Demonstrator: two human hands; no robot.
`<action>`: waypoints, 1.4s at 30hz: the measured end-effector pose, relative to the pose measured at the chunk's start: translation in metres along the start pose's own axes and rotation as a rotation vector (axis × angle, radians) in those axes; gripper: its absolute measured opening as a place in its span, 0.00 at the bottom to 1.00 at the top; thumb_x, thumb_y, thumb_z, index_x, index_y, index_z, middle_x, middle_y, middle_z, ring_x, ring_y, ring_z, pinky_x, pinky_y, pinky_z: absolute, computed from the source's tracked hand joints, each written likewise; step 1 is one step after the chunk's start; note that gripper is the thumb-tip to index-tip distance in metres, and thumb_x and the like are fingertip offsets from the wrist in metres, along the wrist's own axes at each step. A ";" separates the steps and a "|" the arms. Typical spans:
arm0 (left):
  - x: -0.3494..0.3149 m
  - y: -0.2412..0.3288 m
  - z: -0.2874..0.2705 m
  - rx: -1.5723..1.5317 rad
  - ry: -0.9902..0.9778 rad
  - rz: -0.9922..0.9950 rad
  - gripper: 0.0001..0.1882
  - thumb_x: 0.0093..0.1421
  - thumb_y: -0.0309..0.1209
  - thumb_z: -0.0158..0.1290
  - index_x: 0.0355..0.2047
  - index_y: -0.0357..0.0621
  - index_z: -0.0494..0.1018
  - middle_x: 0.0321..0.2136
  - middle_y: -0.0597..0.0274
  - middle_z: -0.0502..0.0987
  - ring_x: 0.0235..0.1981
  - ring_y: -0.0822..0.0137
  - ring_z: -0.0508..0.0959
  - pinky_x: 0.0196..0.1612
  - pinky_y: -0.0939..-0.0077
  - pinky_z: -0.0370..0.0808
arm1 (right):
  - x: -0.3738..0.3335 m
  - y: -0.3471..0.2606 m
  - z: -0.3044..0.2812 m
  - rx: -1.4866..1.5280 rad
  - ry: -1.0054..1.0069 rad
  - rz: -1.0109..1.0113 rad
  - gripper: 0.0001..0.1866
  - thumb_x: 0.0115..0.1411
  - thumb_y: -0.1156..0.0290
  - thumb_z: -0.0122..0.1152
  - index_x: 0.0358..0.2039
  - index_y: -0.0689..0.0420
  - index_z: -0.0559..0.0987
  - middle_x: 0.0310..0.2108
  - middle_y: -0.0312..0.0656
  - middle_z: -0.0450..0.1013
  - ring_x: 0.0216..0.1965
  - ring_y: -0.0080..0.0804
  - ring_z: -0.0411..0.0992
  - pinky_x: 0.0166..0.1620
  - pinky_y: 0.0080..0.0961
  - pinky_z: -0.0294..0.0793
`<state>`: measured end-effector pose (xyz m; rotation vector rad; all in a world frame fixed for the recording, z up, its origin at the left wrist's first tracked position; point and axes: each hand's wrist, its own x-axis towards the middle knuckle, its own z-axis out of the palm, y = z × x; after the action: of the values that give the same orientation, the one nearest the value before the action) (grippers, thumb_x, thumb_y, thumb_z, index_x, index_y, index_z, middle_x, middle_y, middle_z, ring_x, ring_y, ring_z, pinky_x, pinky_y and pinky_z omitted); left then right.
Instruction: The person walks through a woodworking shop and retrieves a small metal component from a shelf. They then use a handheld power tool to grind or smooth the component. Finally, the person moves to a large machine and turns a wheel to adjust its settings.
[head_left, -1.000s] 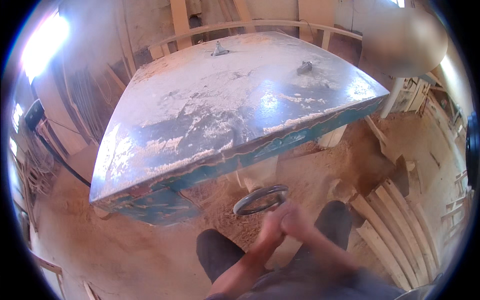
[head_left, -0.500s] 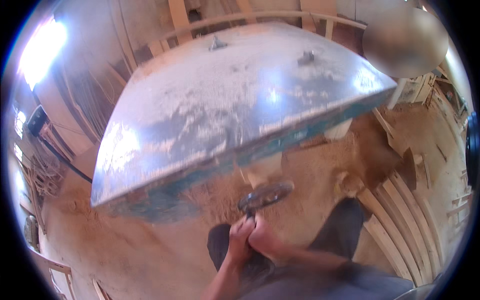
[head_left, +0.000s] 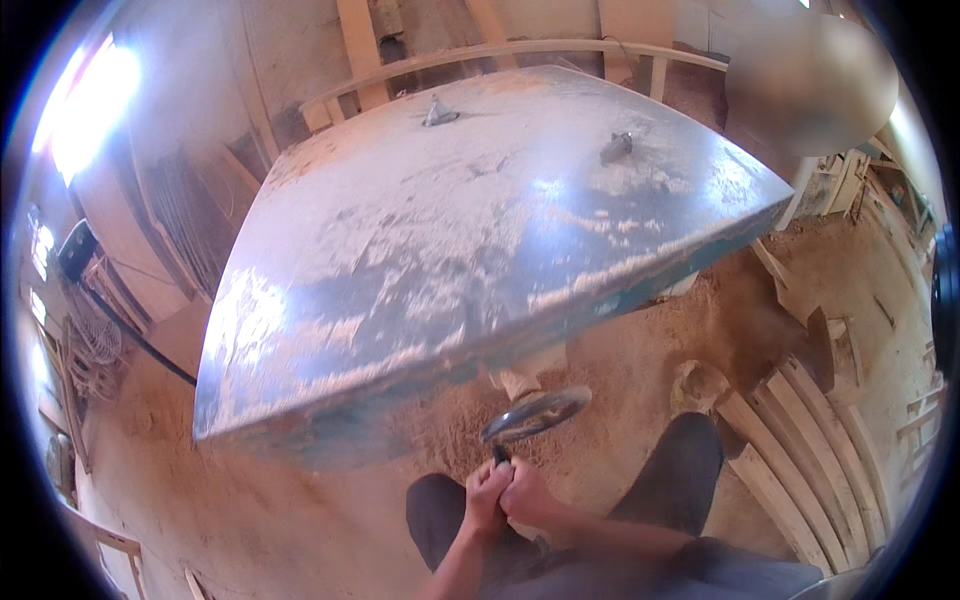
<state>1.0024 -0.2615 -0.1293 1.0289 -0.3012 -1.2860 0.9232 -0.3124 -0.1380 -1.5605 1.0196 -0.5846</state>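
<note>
A metal handwheel [head_left: 540,415] stands below the near edge of a large metal machine table [head_left: 400,240]. Its short dark handle [head_left: 501,455] points toward me. My left hand [head_left: 484,495] is closed round this handle, and my right hand [head_left: 527,493] is closed against it from the other side, the two hands touching. Fingers hide most of the handle. Wood dust lies in patches over the shiny tabletop, where two small metal fittings, a left one [head_left: 438,112] and a right one [head_left: 617,148], stand toward the far side.
Several curved wooden pieces [head_left: 800,450] lie on the dusty floor at my right. A dark pole [head_left: 130,322] rises left of the table. Behind it runs a wooden rail [head_left: 520,48]. My knees [head_left: 675,460] flank the handwheel. A blurred round patch covers the upper right.
The view has shifted a little, so the table and handwheel appear slightly lower. Both hands keep their hold on the handle.
</note>
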 end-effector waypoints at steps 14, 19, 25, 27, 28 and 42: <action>0.000 0.027 0.016 -0.073 0.382 -0.336 0.15 0.61 0.47 0.53 0.21 0.56 0.69 0.09 0.75 0.62 0.09 0.75 0.63 0.12 0.81 0.59 | 0.029 -0.001 -0.008 0.830 -0.474 0.675 0.06 0.58 0.75 0.52 0.24 0.55 0.75 0.17 0.37 0.69 0.15 0.27 0.66 0.17 0.26 0.60; 0.014 0.038 0.006 -0.033 0.313 -0.504 0.16 0.60 0.45 0.51 0.21 0.51 0.69 0.10 0.66 0.69 0.09 0.66 0.69 0.10 0.75 0.62 | 0.030 -0.009 -0.013 0.962 -0.515 0.840 0.08 0.58 0.74 0.55 0.21 0.54 0.72 0.12 0.36 0.62 0.10 0.27 0.59 0.14 0.28 0.55; 0.017 0.008 -0.003 0.153 0.325 -0.153 0.12 0.61 0.38 0.52 0.30 0.42 0.76 0.24 0.59 0.77 0.24 0.65 0.77 0.26 0.70 0.75 | 0.024 0.009 -0.002 0.688 -0.463 0.604 0.06 0.55 0.77 0.49 0.26 0.60 0.76 0.17 0.41 0.71 0.16 0.31 0.68 0.19 0.32 0.64; 0.019 -0.002 -0.011 0.195 0.271 -0.085 0.11 0.61 0.36 0.52 0.32 0.40 0.77 0.27 0.59 0.78 0.27 0.63 0.78 0.32 0.69 0.76 | 0.024 0.015 -0.007 0.639 -0.405 0.467 0.09 0.55 0.77 0.49 0.30 0.61 0.79 0.23 0.43 0.74 0.22 0.31 0.72 0.24 0.33 0.69; 0.023 -0.007 -0.016 0.223 0.241 -0.047 0.11 0.61 0.35 0.52 0.34 0.39 0.77 0.29 0.58 0.78 0.29 0.63 0.78 0.35 0.69 0.76 | 0.024 0.016 -0.008 0.619 -0.376 0.392 0.10 0.54 0.77 0.49 0.32 0.61 0.80 0.25 0.44 0.76 0.25 0.31 0.74 0.26 0.33 0.72; 0.010 0.036 0.054 -0.063 0.078 -0.042 0.10 0.61 0.33 0.51 0.36 0.39 0.74 0.29 0.61 0.76 0.32 0.63 0.79 0.37 0.69 0.78 | 0.022 -0.026 -0.028 0.322 -0.192 0.168 0.12 0.51 0.74 0.50 0.31 0.64 0.81 0.29 0.57 0.78 0.37 0.50 0.79 0.40 0.42 0.75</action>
<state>0.9904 -0.2976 -0.0754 1.0339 -0.1796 -1.2814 0.9188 -0.3456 -0.1091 -1.2091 0.8542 -0.4478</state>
